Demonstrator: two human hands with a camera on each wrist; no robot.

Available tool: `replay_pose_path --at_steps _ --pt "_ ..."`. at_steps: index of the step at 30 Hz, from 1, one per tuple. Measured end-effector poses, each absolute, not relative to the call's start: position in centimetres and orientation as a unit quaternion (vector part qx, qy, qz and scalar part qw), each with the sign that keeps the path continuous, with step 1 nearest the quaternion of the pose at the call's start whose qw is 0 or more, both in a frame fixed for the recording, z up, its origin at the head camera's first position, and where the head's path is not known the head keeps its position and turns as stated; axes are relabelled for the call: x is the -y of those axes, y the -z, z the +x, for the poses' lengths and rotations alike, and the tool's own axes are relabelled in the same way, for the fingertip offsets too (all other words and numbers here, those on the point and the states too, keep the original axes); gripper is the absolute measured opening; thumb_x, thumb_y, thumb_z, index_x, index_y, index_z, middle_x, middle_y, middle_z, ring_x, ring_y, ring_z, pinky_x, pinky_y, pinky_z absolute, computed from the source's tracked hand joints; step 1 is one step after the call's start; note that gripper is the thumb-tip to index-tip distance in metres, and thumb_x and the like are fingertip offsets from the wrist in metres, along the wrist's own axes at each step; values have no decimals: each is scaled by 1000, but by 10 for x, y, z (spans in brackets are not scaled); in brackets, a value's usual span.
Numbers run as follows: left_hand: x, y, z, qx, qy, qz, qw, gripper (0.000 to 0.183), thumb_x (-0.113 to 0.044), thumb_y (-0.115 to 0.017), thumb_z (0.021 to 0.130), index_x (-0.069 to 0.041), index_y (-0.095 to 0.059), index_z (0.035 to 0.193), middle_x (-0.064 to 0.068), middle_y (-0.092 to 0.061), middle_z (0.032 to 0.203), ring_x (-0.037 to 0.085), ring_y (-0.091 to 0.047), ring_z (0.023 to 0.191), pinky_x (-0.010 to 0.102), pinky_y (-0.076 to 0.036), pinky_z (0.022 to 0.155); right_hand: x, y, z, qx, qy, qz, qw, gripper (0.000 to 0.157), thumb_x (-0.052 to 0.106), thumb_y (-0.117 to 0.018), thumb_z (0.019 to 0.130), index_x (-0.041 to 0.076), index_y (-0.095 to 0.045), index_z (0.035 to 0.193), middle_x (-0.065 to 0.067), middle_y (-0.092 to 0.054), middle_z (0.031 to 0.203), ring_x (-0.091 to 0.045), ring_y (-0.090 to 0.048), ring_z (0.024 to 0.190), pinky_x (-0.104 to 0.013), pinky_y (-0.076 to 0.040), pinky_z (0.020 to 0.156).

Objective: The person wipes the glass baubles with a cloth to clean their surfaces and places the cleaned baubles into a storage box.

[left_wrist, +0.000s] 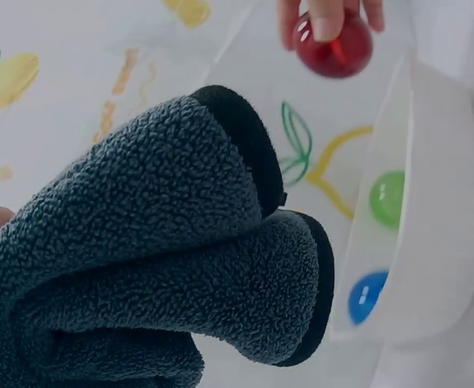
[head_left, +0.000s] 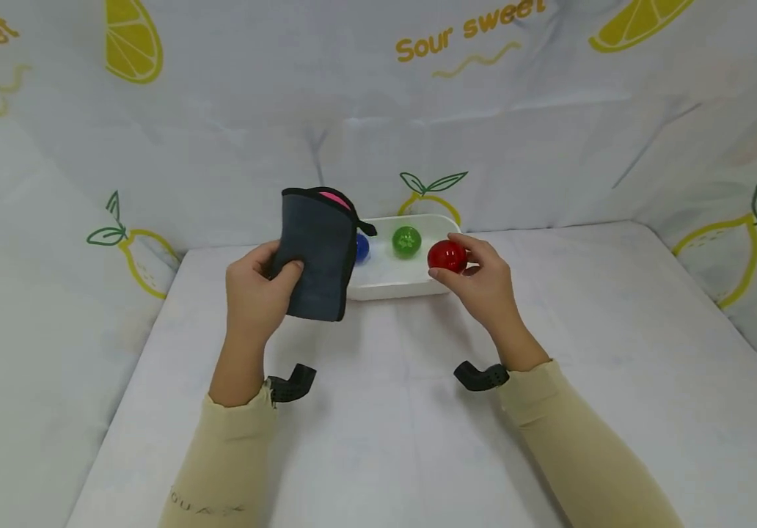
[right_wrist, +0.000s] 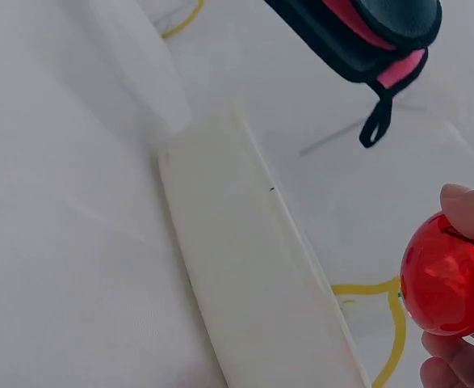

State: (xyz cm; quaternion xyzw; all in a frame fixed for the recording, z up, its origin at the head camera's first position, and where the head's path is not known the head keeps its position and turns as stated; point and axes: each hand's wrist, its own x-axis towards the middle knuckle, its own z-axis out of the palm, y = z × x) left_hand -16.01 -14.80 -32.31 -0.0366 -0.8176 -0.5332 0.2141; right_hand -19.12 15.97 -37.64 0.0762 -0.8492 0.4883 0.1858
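My left hand [head_left: 256, 293] grips a folded dark blue-grey cloth [head_left: 312, 253] with black edging, a hanging loop and a bit of pink showing at the top. In the left wrist view the cloth [left_wrist: 164, 202] has a fuzzy, towel-like face and lies in folds. Between thumb and fingers, my right hand [head_left: 487, 279] holds a shiny red ball [head_left: 447, 256] at the right end of a white tray [head_left: 398, 292], above its rim. A green ball [head_left: 407, 242] sits inside the tray. Beside it is a blue ball [head_left: 361, 248], partly hidden by the cloth.
The tray stands on a white-covered table [head_left: 392, 425], near the back edge. Behind and at both sides hangs a white sheet [head_left: 233, 147] printed with lemons and lettering. A black device [head_left: 293, 383] sits at the left wrist, another black device [head_left: 481, 376] at the right.
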Motion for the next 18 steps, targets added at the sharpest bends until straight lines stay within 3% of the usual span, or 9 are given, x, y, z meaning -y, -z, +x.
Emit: replay_pose_path --at_steps 4,8,11,14,18 --pt "171 327 -161 834 493 3 248 26 -13 -63 89 -6 -73 111 12 -74 96 12 -67 77 14 -52 65 -161 379 -203 868 -469 69 151 61 24 -81 81 15 -57 137 -7 -59 135 -26 -56 113 -41 -52 86" --pt "187 335 -161 868 426 41 253 30 -15 -59 90 -7 -72 115 12 -74 104 21 -69 88 29 -57 73 -161 381 -212 889 -443 58 104 63 28 -80 83 17 -54 139 -7 -59 135 -27 -54 113 -43 -54 88" --pt "192 345 -161 895 383 51 222 36 -17 -57 90 -5 -69 121 15 -72 114 31 -69 99 45 -57 81 -162 384 -218 910 -402 56 79 62 29 -77 85 17 -52 140 -8 -59 135 -29 -54 115 -46 -55 90" --pt "192 356 -164 923 338 47 177 40 -18 -54 91 -6 -66 127 18 -69 121 36 -67 106 53 -55 85 -162 386 -224 934 -343 68 68 57 28 -77 85 16 -56 136 -9 -60 133 -31 -54 118 -50 -51 95" --pt "190 367 -168 951 280 35 129 43 -19 -52 92 -7 -63 131 19 -67 124 39 -66 108 56 -54 83 -159 383 -234 958 -260 107 60 49 27 -77 84 15 -62 130 -10 -64 129 -33 -55 122 -61 -32 109"
